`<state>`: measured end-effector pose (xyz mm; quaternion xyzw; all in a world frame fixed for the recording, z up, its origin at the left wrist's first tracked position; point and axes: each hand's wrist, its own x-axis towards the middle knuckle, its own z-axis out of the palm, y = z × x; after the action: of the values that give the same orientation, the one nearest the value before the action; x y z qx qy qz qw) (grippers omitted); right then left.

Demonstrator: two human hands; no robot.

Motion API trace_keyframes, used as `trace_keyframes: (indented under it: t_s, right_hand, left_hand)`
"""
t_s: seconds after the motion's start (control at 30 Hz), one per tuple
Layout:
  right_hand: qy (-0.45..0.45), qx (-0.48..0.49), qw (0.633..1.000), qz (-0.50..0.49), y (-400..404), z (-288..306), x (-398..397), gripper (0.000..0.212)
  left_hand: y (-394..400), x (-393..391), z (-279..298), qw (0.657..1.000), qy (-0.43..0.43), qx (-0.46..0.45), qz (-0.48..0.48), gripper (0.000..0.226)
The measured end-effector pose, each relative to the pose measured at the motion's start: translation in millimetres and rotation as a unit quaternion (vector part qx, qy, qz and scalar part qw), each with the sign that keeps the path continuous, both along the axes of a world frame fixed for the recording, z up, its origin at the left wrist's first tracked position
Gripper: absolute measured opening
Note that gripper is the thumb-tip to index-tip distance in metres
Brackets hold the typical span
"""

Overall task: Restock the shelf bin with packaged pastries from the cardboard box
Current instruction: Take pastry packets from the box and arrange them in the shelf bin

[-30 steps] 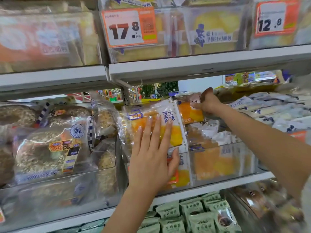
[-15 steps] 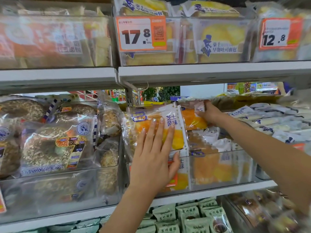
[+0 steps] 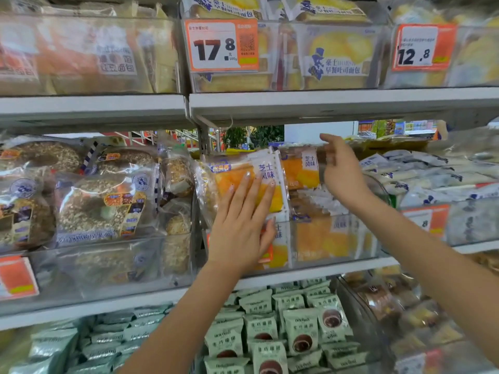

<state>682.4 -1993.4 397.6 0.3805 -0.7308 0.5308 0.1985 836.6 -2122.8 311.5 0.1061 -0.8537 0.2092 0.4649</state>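
A clear plastic shelf bin (image 3: pixel 334 238) on the middle shelf holds several orange-and-white packaged pastries. My left hand (image 3: pixel 243 222) lies flat, fingers spread, against the front upright pastry pack (image 3: pixel 243 174), pressing on it. Behind it to the right another orange pastry pack (image 3: pixel 299 171) stands at the back of the bin. My right hand (image 3: pixel 340 171) hovers just right of that pack, fingers apart and blurred, holding nothing. The cardboard box is out of view.
Left bin (image 3: pixel 94 265) holds seeded ring breads. Right bin (image 3: pixel 459 225) is stacked with white-blue packs. The metal shelf above (image 3: pixel 324 103) carries bread bins and price tags 17.8 and 12.8. Green packets (image 3: pixel 297 327) fill the shelf below.
My right hand has let go of the rear orange pack and pulled back to the right, fingers apart. My left hand stays pressed on the front pack. The view has tilted upward.
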Motion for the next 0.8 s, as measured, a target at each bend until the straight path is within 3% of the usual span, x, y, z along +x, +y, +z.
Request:
trace_keyframes:
  t_s: [0.07,0.17,0.27,0.37,0.5,0.57,0.63,0.73,0.8]
  right_hand:
    - [0.063,-0.107,0.991,0.041,30,-32,50,0.056]
    - [0.105,-0.116,0.985,0.068,63,-110,102,0.042]
    - [0.039,0.000,0.995,0.088,79,-211,136,0.038]
    - [-0.094,0.203,0.969,0.109,87,-313,158,0.045]
    - [-0.237,0.396,0.873,0.159,95,-419,183,0.033]
    - [-0.304,0.495,0.793,0.183,92,-464,195,0.022]
    - [-0.342,0.578,0.709,0.215,86,-514,209,0.031]
    - [-0.411,0.626,0.621,0.232,78,-571,236,0.038]
    - [-0.457,0.637,0.580,0.222,71,-589,257,0.039]
  left_hand:
    - [12,13,-28,0.999,-0.003,0.010,-0.048,0.053]
    - [40,44,-104,0.989,-0.059,-0.001,-0.135,0.049]
    - [70,75,-194,0.970,-0.181,0.055,-0.150,0.050]
    - [93,100,-269,0.916,-0.321,0.216,-0.108,0.049]
    - [107,138,-343,0.804,-0.426,0.414,0.020,0.052]
    - [111,163,-387,0.772,-0.441,0.452,0.080,0.051]
    - [115,189,-425,0.702,-0.441,0.538,0.151,0.049]
    - [115,232,-474,0.578,-0.468,0.633,0.213,0.053]
    - [110,251,-493,0.546,-0.483,0.645,0.227,0.051]
